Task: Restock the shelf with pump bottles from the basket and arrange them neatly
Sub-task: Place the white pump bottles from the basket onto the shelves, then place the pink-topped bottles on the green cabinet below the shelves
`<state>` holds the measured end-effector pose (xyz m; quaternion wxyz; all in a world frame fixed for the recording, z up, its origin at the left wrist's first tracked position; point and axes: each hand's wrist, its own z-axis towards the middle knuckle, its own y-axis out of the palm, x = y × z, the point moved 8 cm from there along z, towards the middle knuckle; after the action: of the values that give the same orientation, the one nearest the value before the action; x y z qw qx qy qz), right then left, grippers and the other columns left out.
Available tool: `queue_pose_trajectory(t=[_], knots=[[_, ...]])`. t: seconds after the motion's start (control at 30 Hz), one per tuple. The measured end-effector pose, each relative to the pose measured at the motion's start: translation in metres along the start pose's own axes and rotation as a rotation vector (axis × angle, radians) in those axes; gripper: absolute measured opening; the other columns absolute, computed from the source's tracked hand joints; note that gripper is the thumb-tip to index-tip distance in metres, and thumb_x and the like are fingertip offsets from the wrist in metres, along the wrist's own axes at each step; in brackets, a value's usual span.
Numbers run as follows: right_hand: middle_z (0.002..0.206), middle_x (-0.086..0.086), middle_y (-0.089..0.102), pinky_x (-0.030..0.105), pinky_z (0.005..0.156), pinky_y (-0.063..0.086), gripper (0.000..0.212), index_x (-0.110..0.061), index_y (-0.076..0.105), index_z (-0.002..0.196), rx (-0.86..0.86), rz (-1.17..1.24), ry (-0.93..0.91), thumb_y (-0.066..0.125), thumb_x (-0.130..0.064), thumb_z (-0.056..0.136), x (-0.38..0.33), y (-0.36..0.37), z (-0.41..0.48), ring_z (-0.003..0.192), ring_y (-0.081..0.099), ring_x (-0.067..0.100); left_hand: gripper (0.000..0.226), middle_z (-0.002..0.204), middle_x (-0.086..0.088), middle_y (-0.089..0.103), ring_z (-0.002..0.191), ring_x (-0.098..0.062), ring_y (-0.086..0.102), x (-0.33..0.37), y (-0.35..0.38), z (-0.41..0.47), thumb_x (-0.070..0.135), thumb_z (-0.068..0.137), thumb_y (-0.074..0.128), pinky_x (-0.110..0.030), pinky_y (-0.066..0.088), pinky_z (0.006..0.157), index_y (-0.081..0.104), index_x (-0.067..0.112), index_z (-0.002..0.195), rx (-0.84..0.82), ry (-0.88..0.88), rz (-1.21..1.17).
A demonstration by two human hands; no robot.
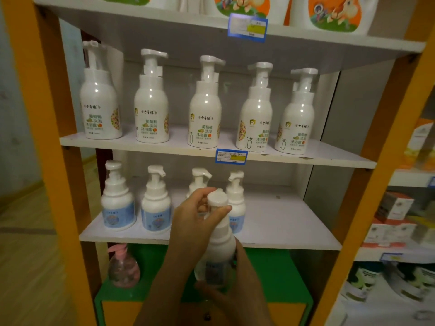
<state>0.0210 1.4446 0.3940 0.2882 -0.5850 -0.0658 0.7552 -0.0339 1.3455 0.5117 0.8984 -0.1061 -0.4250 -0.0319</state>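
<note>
I hold a white pump bottle (220, 238) with a blue label upright in front of the lower shelf (282, 234). My left hand (195, 217) pinches its pump head from the left. My right hand (240, 278) wraps its body from below and the right. On the lower shelf stand several matching blue-label bottles (117, 198); two of them are partly hidden behind my left hand and the held bottle. The shelf's right half is bare. No basket is in view.
The middle shelf (329, 156) carries a spaced row of several taller white pump bottles (151, 100). A pink pump bottle (123, 267) sits on the green base below. Orange uprights (54, 137) frame the unit. Another stocked rack (400, 220) stands to the right.
</note>
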Motion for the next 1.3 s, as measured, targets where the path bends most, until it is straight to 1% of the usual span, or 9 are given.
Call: queue_pose_trajectory(t=[0.17,0.37,0.5,0.63,0.8,1.0,1.17,1.23,1.3], knots=[[0.106,-0.018,0.056,0.029,0.092,0.047,0.075,-0.049,0.037,0.105,0.106,0.102,0.195,0.086,-0.032,0.051,0.025,-0.034,0.011,0.103,0.055,0.011,0.035,0.096,0.008,0.068,0.092,-0.008,0.065,0.006,0.040,-0.008,0.025,0.070,0.076,-0.022,0.051,0.084,0.061,0.022,0.102,-0.060,-0.079,-0.114],[0.116,-0.016,0.057,0.037,0.095,0.050,0.092,-0.033,0.040,0.121,0.173,0.049,0.117,0.076,-0.065,0.042,0.035,-0.102,0.024,0.108,0.056,0.010,0.022,0.084,0.020,0.057,0.085,0.004,0.055,-0.037,0.103,-0.032,0.049,0.088,0.042,-0.011,0.042,0.077,0.056,0.038,0.075,-0.314,-0.402,-0.237],[0.104,-0.021,0.052,0.032,0.090,0.049,0.063,-0.030,0.034,0.118,0.178,-0.025,0.088,0.076,-0.022,0.072,0.049,-0.128,0.057,0.103,0.056,0.013,0.049,0.110,0.015,0.060,0.113,-0.011,0.054,-0.069,0.145,-0.043,0.085,0.049,0.053,-0.037,0.037,0.106,0.061,0.052,0.084,-0.280,-0.580,-0.458],[0.102,-0.024,0.049,0.029,0.088,0.048,0.062,-0.030,0.032,0.118,0.165,-0.064,0.077,0.074,-0.019,0.074,0.069,-0.128,0.080,0.101,0.055,0.013,0.037,0.134,0.001,0.045,0.120,-0.014,0.044,-0.062,0.155,-0.039,0.061,0.077,0.046,-0.038,0.031,0.112,0.042,0.040,0.107,-0.210,-0.596,-0.605],[0.101,-0.025,0.047,0.020,0.081,0.048,0.061,-0.027,0.031,0.121,0.158,-0.037,0.102,0.072,-0.019,0.077,0.089,-0.117,0.090,0.095,0.055,0.007,0.136,0.145,-0.002,0.030,0.135,-0.020,0.031,-0.084,0.167,-0.036,0.088,0.031,0.053,-0.035,0.026,0.113,0.019,0.017,0.142,-0.102,-0.664,-0.706],[0.107,-0.023,0.047,0.036,0.094,0.048,0.067,-0.024,0.027,0.127,0.114,-0.018,0.125,0.071,-0.018,0.077,0.098,-0.115,0.099,0.108,0.053,0.016,0.014,0.092,0.021,0.044,0.093,0.002,0.048,-0.078,0.160,-0.027,0.023,0.096,0.033,-0.016,0.030,0.090,0.035,0.033,0.105,-0.163,-0.563,-0.628],[0.119,-0.003,0.048,0.038,0.101,0.043,0.070,-0.025,0.021,0.120,0.068,-0.021,0.174,0.074,-0.019,0.075,0.095,-0.113,0.109,0.119,0.049,0.025,0.042,0.116,0.010,0.038,0.104,-0.001,0.042,-0.084,0.160,-0.031,0.057,0.083,0.042,-0.015,0.032,0.097,0.040,0.033,0.118,-0.231,-0.471,-0.472],[0.129,0.002,0.046,0.050,0.109,0.033,0.093,-0.026,0.020,0.127,0.093,-0.024,0.229,0.080,-0.045,0.058,0.104,-0.111,0.113,0.127,0.042,0.030,0.011,0.115,0.011,0.041,0.109,-0.004,0.041,-0.078,0.148,-0.036,0.032,0.093,0.040,-0.015,0.030,0.100,0.041,0.038,0.102,-0.197,-0.448,-0.364],[0.141,0.001,0.039,0.053,0.113,0.027,0.101,-0.026,0.016,0.139,0.229,-0.033,0.259,0.075,-0.049,0.061,0.104,-0.111,0.100,0.134,0.034,0.025,0.019,0.105,0.021,0.051,0.095,0.014,0.049,-0.068,0.132,-0.045,0.018,0.095,0.039,0.001,0.036,0.085,0.048,0.035,0.096,-0.206,-0.366,-0.211]])
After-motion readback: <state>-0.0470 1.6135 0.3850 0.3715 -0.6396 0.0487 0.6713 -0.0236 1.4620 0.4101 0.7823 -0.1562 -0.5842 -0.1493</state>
